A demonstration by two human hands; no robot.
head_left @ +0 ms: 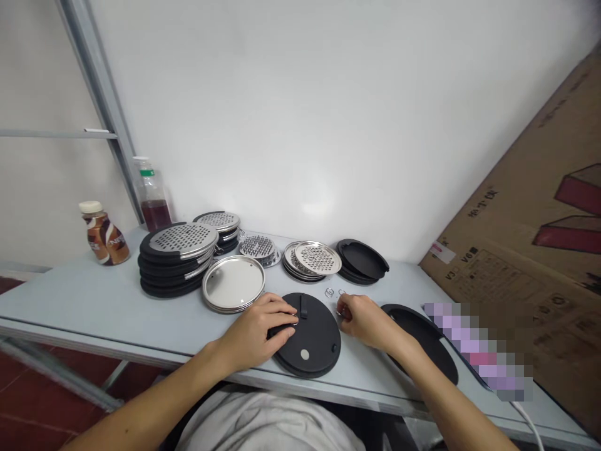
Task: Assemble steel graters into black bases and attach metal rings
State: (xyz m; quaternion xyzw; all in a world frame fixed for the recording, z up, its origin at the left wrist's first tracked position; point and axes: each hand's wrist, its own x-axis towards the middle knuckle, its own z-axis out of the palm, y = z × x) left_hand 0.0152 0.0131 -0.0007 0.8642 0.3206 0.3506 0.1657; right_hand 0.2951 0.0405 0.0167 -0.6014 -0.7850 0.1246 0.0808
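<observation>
A black round disc [310,335] with a short strap, a pale round spot and a small knob lies at the table's front edge. Over its left side rests my left hand [263,329], fingers and thumb drawn together around a thin metal glint I cannot make out. Just right of the disc, my right hand [359,318] is closed in a pinch on a small shiny metal wire piece, mostly hidden by the fingers. Small wire rings [329,292] lie beyond that hand. A shallow black round tray [422,341] sits partly behind my right forearm.
Stacked black-and-metal graters [181,250] stand left, beside plain metal discs [233,283]. Perforated metal discs [317,258] and black trays [364,260] lie farther back. A coffee bottle [103,235] and a clear bottle [153,200] are at far left. A cardboard box [530,263] leans right.
</observation>
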